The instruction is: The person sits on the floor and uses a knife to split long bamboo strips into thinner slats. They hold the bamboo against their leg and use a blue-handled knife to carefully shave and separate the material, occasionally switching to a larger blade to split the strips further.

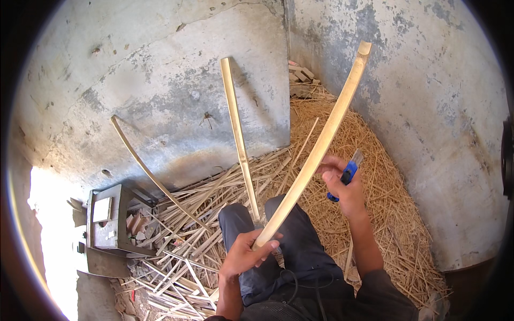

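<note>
My left hand is closed around the lower end of a long split bamboo strip. From there the strip slants up to the right, its pale side showing and its far end raised in front of the wall. A utility knife with a blue and black handle sits in my right hand, its blade pointing up. The fingers of that hand reach to the strip's right edge around mid-length; their tips are partly hidden behind it. The strip passes above my knees in dark trousers.
Another split bamboo piece stands upright ahead, near the concrete wall. A thin curved strip leans to the left. Loose bamboo slats cover the floor left, fine shavings right. A dark box-shaped frame stands far left.
</note>
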